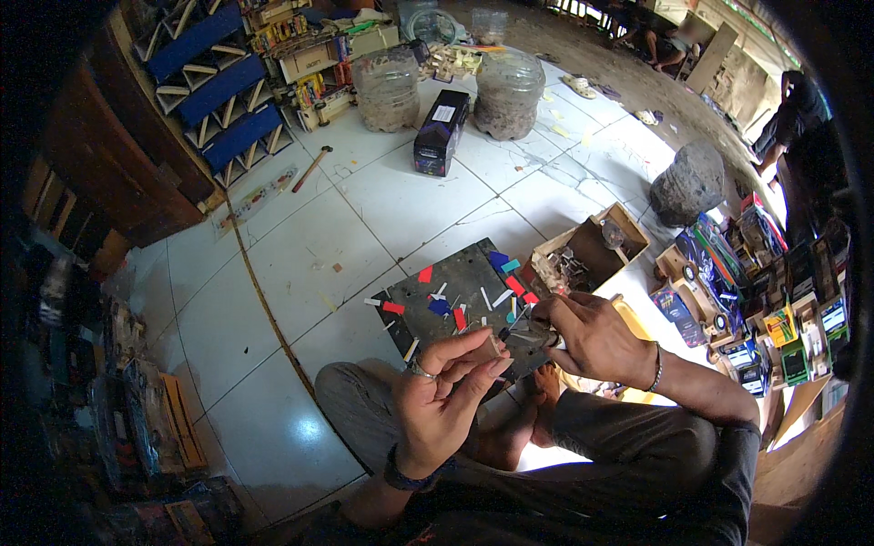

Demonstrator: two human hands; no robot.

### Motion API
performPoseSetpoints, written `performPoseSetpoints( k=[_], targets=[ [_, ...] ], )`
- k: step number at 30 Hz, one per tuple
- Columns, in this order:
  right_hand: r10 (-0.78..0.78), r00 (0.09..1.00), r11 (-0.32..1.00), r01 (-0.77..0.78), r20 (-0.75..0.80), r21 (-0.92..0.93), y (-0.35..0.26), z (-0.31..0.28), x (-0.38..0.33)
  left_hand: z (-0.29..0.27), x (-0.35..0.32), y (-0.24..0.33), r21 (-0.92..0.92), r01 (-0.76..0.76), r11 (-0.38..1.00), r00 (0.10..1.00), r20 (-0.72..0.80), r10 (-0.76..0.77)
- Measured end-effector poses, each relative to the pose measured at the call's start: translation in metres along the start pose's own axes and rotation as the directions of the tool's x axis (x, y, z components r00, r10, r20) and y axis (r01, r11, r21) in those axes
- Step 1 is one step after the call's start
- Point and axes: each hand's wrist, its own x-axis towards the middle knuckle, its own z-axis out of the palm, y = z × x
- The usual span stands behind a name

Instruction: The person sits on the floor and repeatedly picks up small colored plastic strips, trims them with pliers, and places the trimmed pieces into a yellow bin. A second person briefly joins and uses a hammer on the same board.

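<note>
My left hand (446,387) is closed in a pinch, thumb and forefinger on a small pale piece (494,347) that looks like wood. Facing it, my right hand (596,338) grips a thin tool (520,318) whose dark tip points toward that piece. Most of the tool is hidden by my fingers, so its exact kind does not show. Beneath both hands lies a dark square board (410,314), strewn with red, blue, teal and white scraps, among them a red scrap (425,274).
An open wooden box (628,232) with small parts stands beyond my right hand. Toy trucks (719,318) crowd the right side. Farther off are a dark carton (442,132), a hammer (312,169), cut plastic jugs (510,96) and a grey stone-like lump (689,185).
</note>
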Motion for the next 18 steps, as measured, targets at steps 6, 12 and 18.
performPoseSetpoints(
  k=[6,12,18],
  targets=[
    [0.045,0.993,0.988,-0.060,0.105,0.145,-0.003,-0.008,0.001,-0.006,0.003,0.006,0.056,-0.029,0.998,0.998,0.055,0.026],
    [-0.031,0.994,0.976,0.007,0.106,0.219,-0.005,-0.017,0.003,-0.012,0.005,0.012,0.055,0.046,0.997,0.992,0.111,-0.051],
    [-0.104,0.983,0.968,0.065,0.151,0.241,-0.003,-0.027,0.000,-0.012,0.007,0.017,0.097,0.089,0.991,0.988,0.117,-0.100]
  ],
)
